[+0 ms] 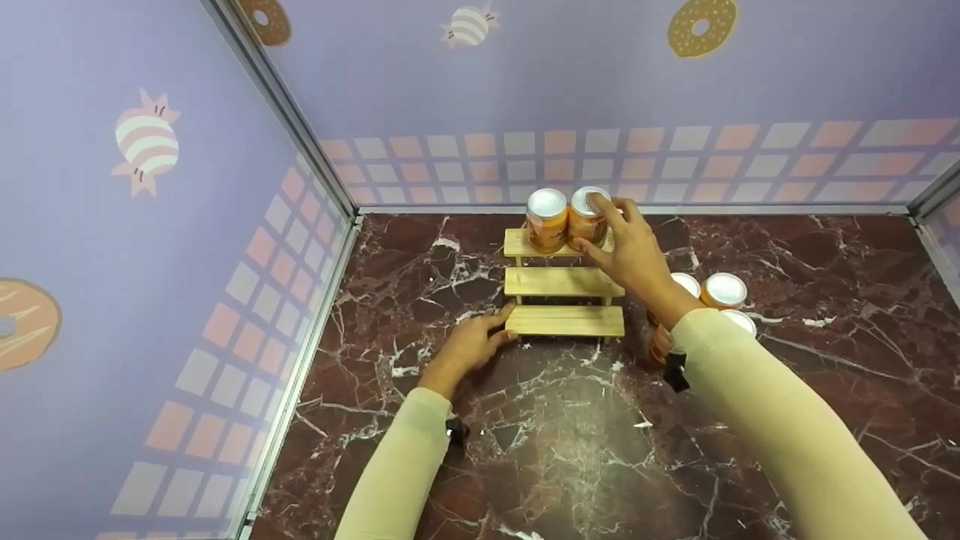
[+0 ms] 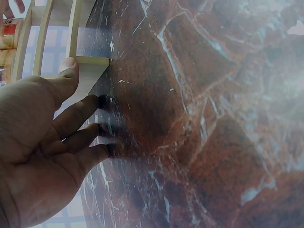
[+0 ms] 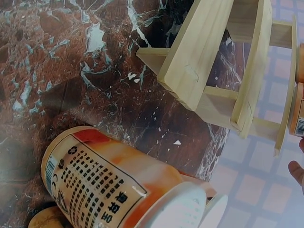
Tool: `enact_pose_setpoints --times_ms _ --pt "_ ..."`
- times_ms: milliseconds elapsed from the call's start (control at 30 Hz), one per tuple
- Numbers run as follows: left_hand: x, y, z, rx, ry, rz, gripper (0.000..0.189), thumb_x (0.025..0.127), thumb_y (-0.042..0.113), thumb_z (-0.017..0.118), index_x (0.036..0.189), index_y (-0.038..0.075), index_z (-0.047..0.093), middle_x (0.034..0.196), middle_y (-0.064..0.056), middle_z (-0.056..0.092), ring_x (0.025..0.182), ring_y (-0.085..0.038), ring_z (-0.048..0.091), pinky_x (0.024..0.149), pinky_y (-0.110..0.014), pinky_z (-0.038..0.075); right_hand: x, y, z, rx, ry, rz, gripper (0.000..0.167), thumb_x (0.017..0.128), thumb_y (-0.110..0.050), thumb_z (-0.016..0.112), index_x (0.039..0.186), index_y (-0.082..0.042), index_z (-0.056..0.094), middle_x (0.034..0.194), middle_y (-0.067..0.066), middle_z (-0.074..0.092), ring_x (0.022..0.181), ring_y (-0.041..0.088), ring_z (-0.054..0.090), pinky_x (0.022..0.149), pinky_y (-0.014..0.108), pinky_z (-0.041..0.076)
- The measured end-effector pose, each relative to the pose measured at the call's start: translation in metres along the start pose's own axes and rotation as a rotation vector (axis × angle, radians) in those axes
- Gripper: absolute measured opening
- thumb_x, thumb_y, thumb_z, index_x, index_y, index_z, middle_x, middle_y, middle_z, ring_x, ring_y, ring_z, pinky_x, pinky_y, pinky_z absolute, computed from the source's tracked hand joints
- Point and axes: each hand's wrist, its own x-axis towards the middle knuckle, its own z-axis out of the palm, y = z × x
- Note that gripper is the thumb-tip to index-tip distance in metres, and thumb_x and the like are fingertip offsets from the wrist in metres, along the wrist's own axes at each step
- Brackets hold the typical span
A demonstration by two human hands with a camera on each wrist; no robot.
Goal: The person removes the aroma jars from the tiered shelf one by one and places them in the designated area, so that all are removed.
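Observation:
A three-step wooden rack (image 1: 564, 281) stands on the dark marbled surface. On its top step two orange cans with white lids stand side by side, the left can (image 1: 547, 219) and the right can (image 1: 586, 217). My right hand (image 1: 634, 251) holds the right can, with a finger over its lid and the thumb low on its side. At the rack's lower left end is my left hand (image 1: 472, 341). In the left wrist view this left hand (image 2: 52, 137) has its thumb against the bottom step's edge, its other fingers loosely extended near the surface.
Several more orange cans (image 1: 724, 291) stand in a group right of the rack, partly hidden by my right forearm. One such can (image 3: 114, 180) looms large in the right wrist view. Printed walls (image 1: 480, 90) enclose the surface at the back and sides.

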Motion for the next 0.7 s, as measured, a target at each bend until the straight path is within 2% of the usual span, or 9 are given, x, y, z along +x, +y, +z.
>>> enact_pose_setpoints --times_ms 400,700 --pt "0.0016 -0.0023 0.0018 -0.007 -0.002 -0.007 0.069 0.104 0.061 0.064 0.168 0.045 0.042 0.161 -0.014 0.061 0.146 -0.041 0.063 0.127 -0.054 0.049 0.005 -0.0018 0.0019 0.009 0.024 -0.038 0.071 0.101 -0.028 0.084 0.161 -0.013 0.049 0.146 0.03 0.056 0.124 0.053 0.065 0.109 0.068 0.056" --pt "0.0011 -0.0002 0.0006 -0.014 -0.002 -0.024 0.069 0.103 0.06 0.067 0.166 0.045 0.045 0.161 -0.011 0.062 0.145 -0.04 0.063 0.126 -0.054 0.05 0.0046 -0.0027 0.0028 0.025 0.039 -0.039 0.07 0.101 -0.03 0.084 0.16 -0.014 0.049 0.145 0.03 0.057 0.123 0.054 0.064 0.108 0.069 0.055"
